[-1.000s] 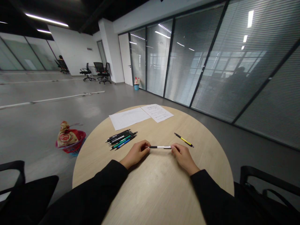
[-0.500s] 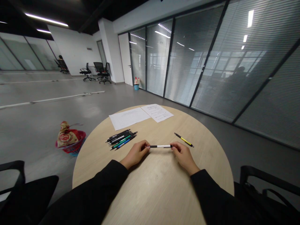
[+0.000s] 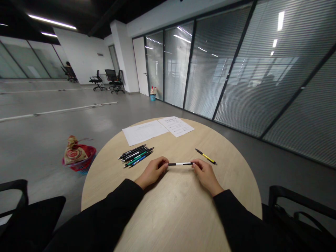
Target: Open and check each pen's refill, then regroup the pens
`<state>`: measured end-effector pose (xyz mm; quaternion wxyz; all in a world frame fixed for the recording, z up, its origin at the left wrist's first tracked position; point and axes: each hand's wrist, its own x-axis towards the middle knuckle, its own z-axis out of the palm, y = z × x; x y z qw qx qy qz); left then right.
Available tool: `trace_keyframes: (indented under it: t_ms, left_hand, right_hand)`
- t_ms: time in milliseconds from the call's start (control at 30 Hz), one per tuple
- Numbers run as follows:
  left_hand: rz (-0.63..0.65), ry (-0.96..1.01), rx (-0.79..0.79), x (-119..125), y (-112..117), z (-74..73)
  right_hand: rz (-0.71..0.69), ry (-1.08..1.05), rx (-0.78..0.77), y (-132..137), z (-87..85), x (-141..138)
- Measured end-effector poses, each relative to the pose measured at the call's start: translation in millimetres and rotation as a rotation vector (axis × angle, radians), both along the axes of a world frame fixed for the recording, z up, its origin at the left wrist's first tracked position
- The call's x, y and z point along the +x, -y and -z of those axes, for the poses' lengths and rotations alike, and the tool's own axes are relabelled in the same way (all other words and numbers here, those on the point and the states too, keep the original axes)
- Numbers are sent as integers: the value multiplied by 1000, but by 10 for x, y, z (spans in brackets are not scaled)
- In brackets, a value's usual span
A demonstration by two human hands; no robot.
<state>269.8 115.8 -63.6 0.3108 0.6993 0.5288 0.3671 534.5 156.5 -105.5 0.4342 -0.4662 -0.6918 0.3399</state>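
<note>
A white pen with black ends (image 3: 180,163) is held level just above the round wooden table (image 3: 173,210), one end in each of my hands. My left hand (image 3: 152,171) pinches its left tip, fingers curled. My right hand (image 3: 206,175) pinches its right end the same way. A bundle of several pens (image 3: 135,156), black, green and blue, lies to the left of my left hand. A yellow and black pen (image 3: 206,156) lies alone just beyond my right hand.
Two white sheets of paper (image 3: 157,128) lie at the table's far edge. A red basket with a bag (image 3: 77,155) stands on the floor to the left. Black chairs (image 3: 15,206) flank me on both sides. A glass wall with blinds (image 3: 236,70) runs along the right.
The pen has risen very slightly and my right hand's fingers have shifted a little along its right end. Everything else is as before.
</note>
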Motion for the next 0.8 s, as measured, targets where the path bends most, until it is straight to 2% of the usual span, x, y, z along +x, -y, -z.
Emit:
trace_keyframes:
  t_ms: [400, 800]
  left_hand:
    - [-12, -17, 31, -47, -22, 73]
    - [-36, 3, 9, -8, -2, 16]
  right_hand:
    - [-18, 31, 14, 15, -25, 4]
    - [-20, 66, 37, 24, -54, 11]
